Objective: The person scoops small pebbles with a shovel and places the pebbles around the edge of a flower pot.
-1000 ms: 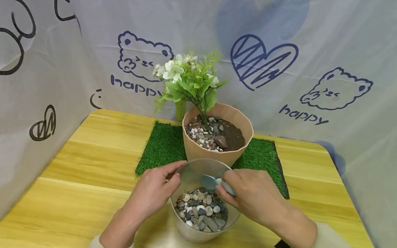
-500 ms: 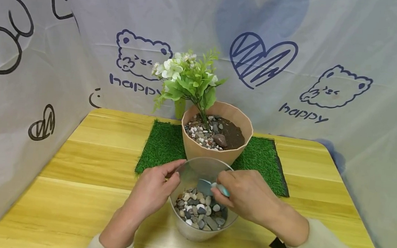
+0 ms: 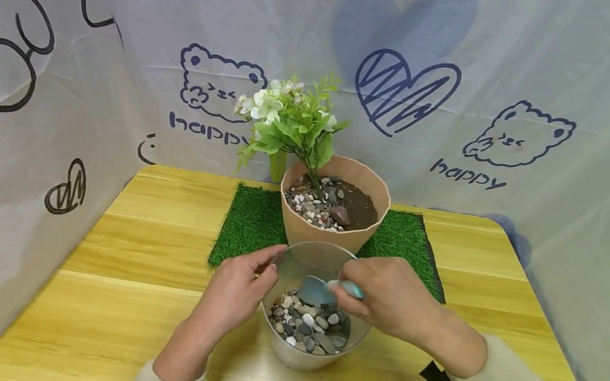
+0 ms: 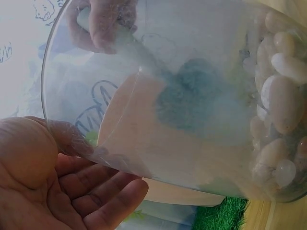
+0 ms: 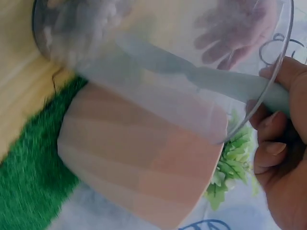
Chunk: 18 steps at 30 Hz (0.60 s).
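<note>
In the head view, a clear bucket (image 3: 302, 362) with grey, white and tan pebbles (image 3: 309, 332) in its bottom stands on the table. My left hand (image 3: 235, 291) holds it at the left rim, thumb and index finger at the edge; the left wrist view shows the other fingers loosely bent below the wall. With fingers curled round its pale teal handle, my right hand (image 3: 390, 292) grips a small garden trowel (image 3: 313, 292). The blade is inside the bucket, its lower edge at the pebbles. Through the bucket wall, the right wrist view shows the trowel (image 5: 220, 82) slanting inward.
Just behind the bucket, a peach flowerpot (image 3: 328, 238) holds soil, pebbles and a white-flowered leafy plant (image 3: 293, 125). It stands on a green artificial grass mat (image 3: 403, 249). The wooden table (image 3: 140, 233) meets a printed cloth backdrop (image 3: 314, 34).
The trowel's blade has gone from above the pebbles down to them, and some pebbles have shifted. My right hand moved slightly left and back; the left hand keeps its hold on the bucket.
</note>
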Tool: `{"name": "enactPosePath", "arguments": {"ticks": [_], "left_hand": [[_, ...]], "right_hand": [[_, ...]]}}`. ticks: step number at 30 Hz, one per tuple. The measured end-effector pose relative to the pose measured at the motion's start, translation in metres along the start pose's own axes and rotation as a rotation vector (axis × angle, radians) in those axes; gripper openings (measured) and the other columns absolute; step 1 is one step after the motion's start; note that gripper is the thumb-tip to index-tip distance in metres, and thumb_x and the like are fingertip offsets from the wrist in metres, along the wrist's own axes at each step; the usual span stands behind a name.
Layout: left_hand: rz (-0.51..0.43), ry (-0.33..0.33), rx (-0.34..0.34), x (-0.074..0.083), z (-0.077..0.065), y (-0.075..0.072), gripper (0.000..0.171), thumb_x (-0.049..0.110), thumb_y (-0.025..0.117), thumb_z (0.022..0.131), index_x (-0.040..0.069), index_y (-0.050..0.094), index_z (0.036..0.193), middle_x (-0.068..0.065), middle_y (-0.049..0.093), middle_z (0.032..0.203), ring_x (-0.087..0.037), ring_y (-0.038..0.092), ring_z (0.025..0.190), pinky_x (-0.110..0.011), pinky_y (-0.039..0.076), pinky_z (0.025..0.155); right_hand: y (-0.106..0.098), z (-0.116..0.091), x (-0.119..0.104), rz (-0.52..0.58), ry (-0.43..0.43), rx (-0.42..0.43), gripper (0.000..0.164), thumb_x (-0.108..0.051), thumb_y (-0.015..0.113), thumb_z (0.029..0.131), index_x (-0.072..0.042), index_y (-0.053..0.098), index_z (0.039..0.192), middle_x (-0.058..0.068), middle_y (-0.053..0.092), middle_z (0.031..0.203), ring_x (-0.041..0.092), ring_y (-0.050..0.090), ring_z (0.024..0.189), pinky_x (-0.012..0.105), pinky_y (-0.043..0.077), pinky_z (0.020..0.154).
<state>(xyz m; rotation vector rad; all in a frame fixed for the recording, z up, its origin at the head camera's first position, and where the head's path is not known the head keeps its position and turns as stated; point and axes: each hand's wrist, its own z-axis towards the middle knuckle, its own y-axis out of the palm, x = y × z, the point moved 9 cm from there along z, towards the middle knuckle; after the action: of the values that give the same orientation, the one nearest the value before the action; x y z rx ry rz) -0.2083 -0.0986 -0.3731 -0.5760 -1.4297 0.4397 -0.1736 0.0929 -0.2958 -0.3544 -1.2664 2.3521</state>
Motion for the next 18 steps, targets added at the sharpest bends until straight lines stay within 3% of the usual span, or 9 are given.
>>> {"name": "enactPosePath", "arguments": {"ticks": [3,7,11,18], "left_hand": [[0.001,0.011,0.007,0.001,0.0,0.0,0.044,0.018,0.057,0.101,0.023,0.067,0.144,-0.002,0.073,0.086,-0.008,0.038,0.043,-0.024,0.033,0.038],[0.006,0.021,0.012,0.002,0.0,-0.001,0.043,0.018,0.057,0.101,0.023,0.068,0.143,-0.002,0.073,0.088,-0.007,0.038,0.043,-0.025,0.033,0.039],[0.009,0.023,0.012,0.002,0.0,-0.001,0.043,0.018,0.057,0.102,0.024,0.068,0.143,-0.002,0.073,0.088,-0.007,0.037,0.043,-0.025,0.033,0.039],[0.003,0.021,0.01,0.002,0.0,-0.001,0.043,0.018,0.058,0.102,0.024,0.068,0.143,0.0,0.07,0.082,-0.007,0.037,0.043,-0.025,0.033,0.038]], "right_hand": [[-0.005,0.001,-0.006,-0.089,-0.083,0.029,0.035,-0.031,0.049,0.108,-0.016,0.06,0.077,-0.009,0.054,0.064,0.002,0.047,0.053,0.021,0.045,0.046],[-0.001,0.001,-0.013,-0.159,-0.165,-0.016,0.019,-0.021,0.07,0.095,-0.017,0.06,0.079,-0.007,0.06,0.07,0.006,0.054,0.058,0.024,0.05,0.05],[0.005,-0.002,-0.012,-0.168,-0.147,-0.063,0.024,-0.019,0.084,0.083,-0.018,0.06,0.08,-0.008,0.062,0.073,0.007,0.056,0.06,0.024,0.05,0.052],[0.013,-0.002,-0.004,-0.15,-0.073,-0.105,0.029,-0.022,0.085,0.083,-0.017,0.057,0.078,-0.008,0.058,0.068,0.006,0.052,0.055,0.024,0.048,0.049]]}}
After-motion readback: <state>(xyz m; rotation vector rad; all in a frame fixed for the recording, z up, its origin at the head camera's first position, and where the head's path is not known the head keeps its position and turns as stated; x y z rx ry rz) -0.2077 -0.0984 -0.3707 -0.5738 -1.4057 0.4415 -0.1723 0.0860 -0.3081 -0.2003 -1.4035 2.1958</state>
